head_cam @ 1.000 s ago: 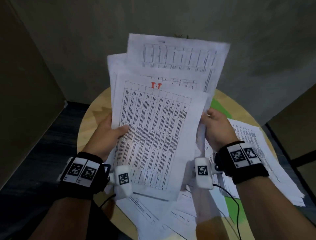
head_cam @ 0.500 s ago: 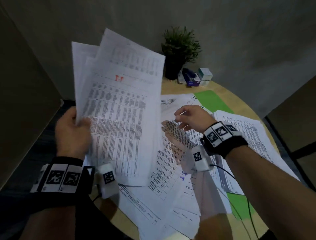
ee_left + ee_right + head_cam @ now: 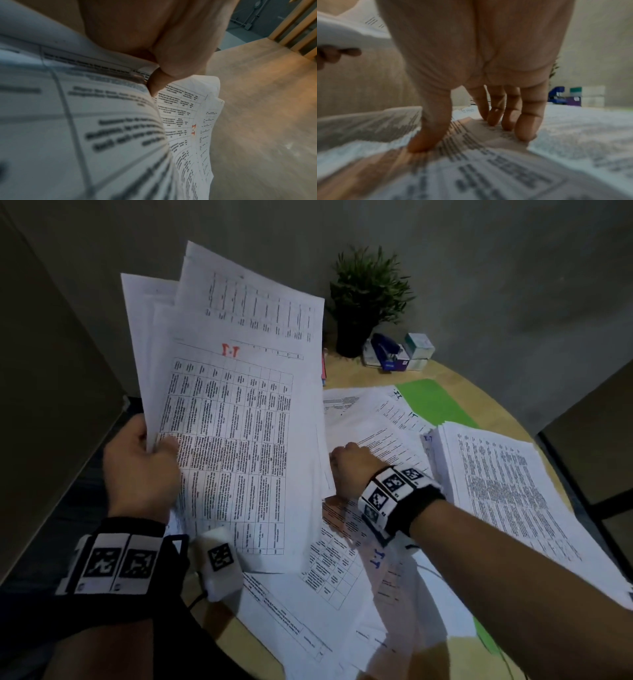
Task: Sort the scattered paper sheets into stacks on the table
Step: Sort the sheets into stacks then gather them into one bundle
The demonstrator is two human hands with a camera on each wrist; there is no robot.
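My left hand (image 3: 144,463) grips a fanned bundle of printed sheets (image 3: 236,419) upright above the table's left side; the front sheet bears a table and a red "1-1" mark (image 3: 231,350). In the left wrist view the thumb (image 3: 157,82) pinches the bundle (image 3: 106,121). My right hand (image 3: 352,470) reaches down onto loose sheets (image 3: 383,440) scattered across the table's middle. Its straight fingertips (image 3: 523,129) and thumb (image 3: 426,139) touch a printed sheet (image 3: 488,169) and grip nothing. A thick squared stack (image 3: 507,491) lies at the right.
The round wooden table (image 3: 346,374) carries a green mat (image 3: 435,402) under the papers. At the back stand a potted plant (image 3: 366,299), a blue stapler (image 3: 387,350) and small boxes (image 3: 418,347). Grey walls close in behind.
My right hand let go of the bundle and dropped onto the loose sheets in the middle. My left hand carried the bundle leftwards, uncovering the plant and the table behind.
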